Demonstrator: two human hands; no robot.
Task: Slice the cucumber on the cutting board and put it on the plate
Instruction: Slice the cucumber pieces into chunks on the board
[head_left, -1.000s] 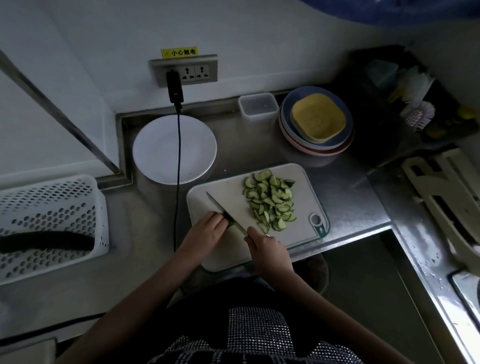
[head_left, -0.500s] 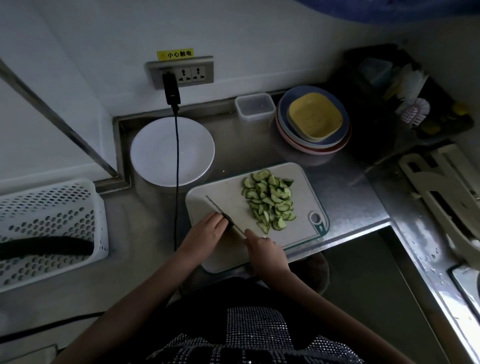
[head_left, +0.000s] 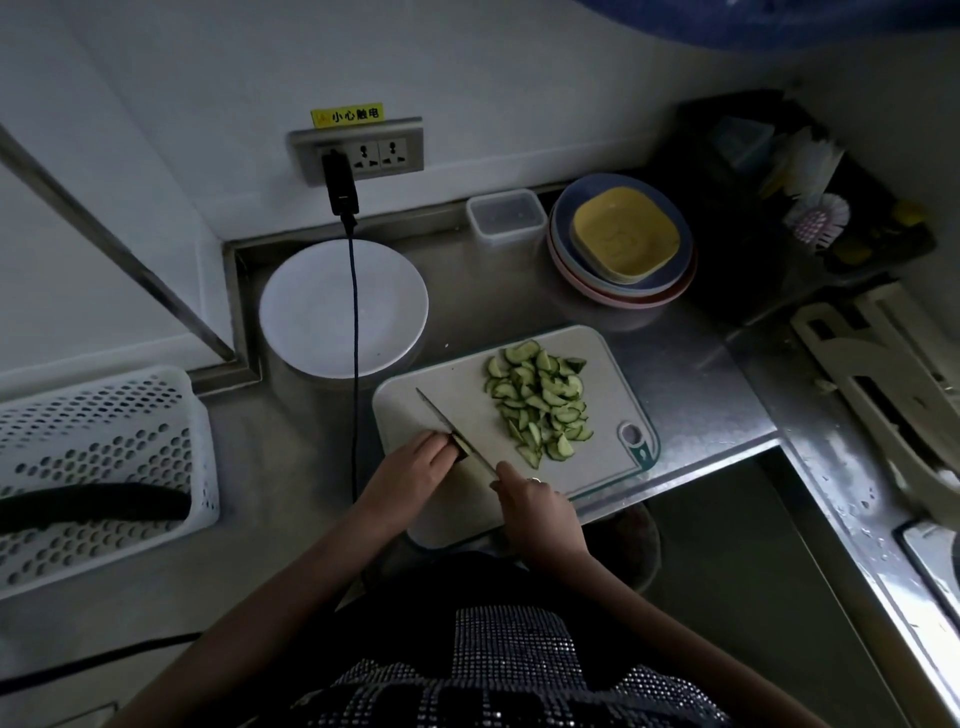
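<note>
Two hands work at the near-left part of the cutting board (head_left: 608, 364), which lies on the steel counter (head_left: 691, 384). Taking the board as the landmark: the left hand (head_left: 410, 470) rests on its near-left area with fingers curled down over a short uncut cucumber stub (head_left: 459, 446), of which only a dark end shows at the fingertips. The right hand (head_left: 535, 501) is at the board's near edge, fingers wrapped round the handle of a knife (head_left: 452, 434); the blade runs diagonally toward the board's far-left side and lies just beside the stub, against the left fingertips. Whether the edge is in the cucumber or only on it cannot be told in the dim light. A heap of cucumber slices (head_left: 540, 400), mostly half-moons, sits on the right half of the board, apart from the blade. A white plate (head_left: 311, 312) stands just beyond the board's far-left corner, with nothing on it. A black cable (head_left: 355, 364) hangs from the wall socket (head_left: 363, 150) across the plate and passes the board's left edge. Beyond the board's far-right corner is a stack of bowls (head_left: 621, 241) with a yellow one on top, and a clear container (head_left: 506, 214) beside it. A white perforated basket (head_left: 104, 467) sits well to the left of the board.
</note>
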